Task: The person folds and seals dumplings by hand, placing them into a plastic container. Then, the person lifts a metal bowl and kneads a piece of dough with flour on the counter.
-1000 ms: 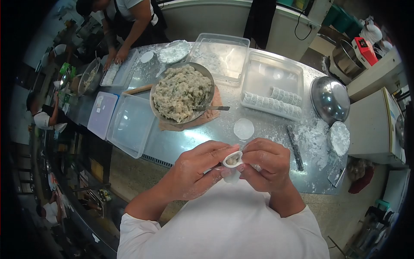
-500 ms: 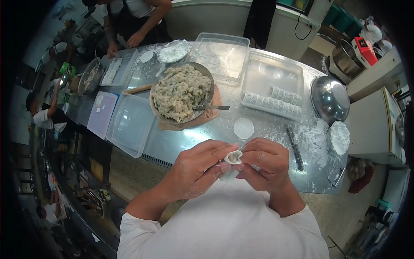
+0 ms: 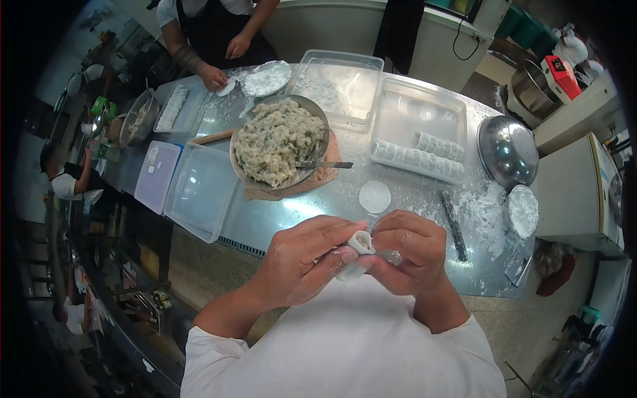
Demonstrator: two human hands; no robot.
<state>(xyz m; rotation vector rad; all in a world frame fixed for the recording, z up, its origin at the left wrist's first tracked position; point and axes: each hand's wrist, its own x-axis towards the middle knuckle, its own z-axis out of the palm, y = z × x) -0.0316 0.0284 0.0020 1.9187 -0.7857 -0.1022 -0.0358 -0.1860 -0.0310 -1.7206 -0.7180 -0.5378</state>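
Between my two hands is a white dumpling (image 3: 360, 243), its top partly open with pale filling showing inside. My left hand (image 3: 308, 255) is closed round its left side, thumb and fingertips on the dough. On the other side my right hand (image 3: 408, 252) pinches the edge of the wrapper. Just beyond my fingers a round dough wrapper (image 3: 375, 197) lies flat on the metal table (image 3: 305, 211). A large bowl of chopped filling (image 3: 282, 142), with a flat metal spatula (image 3: 325, 164) stuck in it, rests on a brown cloth (image 3: 328, 176).
A plastic tray (image 3: 421, 99) holds rows of pleated dumplings (image 3: 418, 161). To the right are a dark rolling pin (image 3: 454, 225), a bowl of flour (image 3: 521, 211) and an upturned steel bowl (image 3: 507, 152). Across the table a co-worker's hand (image 3: 212, 77) touches a wrapper.
My fingers have shifted slightly round the dumpling, and its opening looks narrower. The co-worker's hand has moved right, from the far tray to the round wrapper near the flour.
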